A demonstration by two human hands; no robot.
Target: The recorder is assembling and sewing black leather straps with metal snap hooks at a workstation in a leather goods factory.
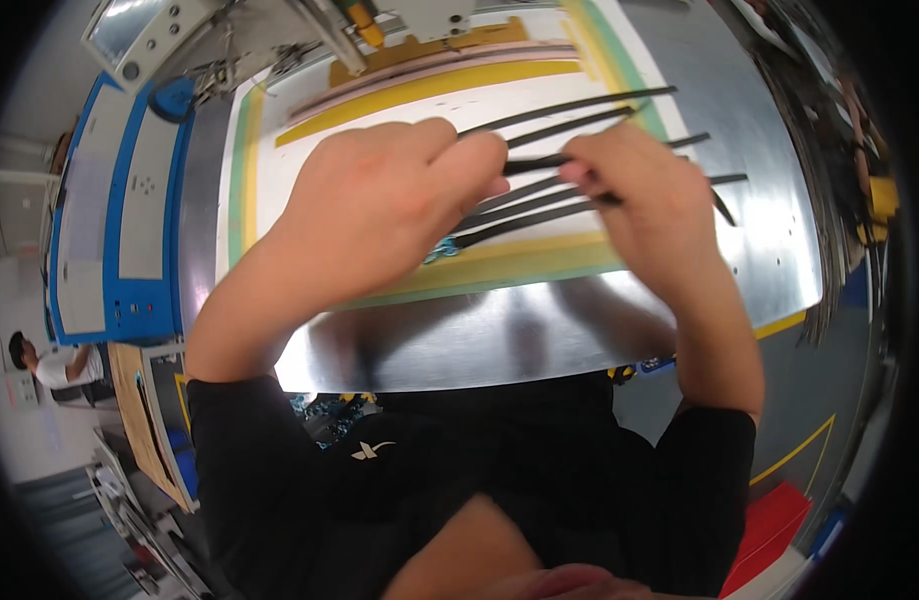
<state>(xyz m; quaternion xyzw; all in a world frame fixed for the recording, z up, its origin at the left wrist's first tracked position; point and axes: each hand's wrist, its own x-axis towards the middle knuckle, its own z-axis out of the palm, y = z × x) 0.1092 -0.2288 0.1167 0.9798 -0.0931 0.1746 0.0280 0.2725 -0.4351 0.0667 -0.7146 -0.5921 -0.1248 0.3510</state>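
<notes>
A narrow black strip (535,164) stretches between my two hands above the white board. My left hand (394,195) is closed in a pinch at its left end, with the fingertips partly hidden. My right hand (651,190) has its thumb and fingers closed on the same strip farther right. Several more black strips (549,216) lie side by side across the white board (419,108), some passing behind my hands and reaching over its right edge. Small teal scraps (442,250) sit beside the left ends of the nearer strips.
Yellow and green tape edges the board on a shiny metal table (459,350). Machine parts (349,30) overhang the far side, near a yellow bar (429,95). A blue-and-white cabinet (139,215) stands left. Long dark strips (804,110) hang at the right. A person (69,368) is far left.
</notes>
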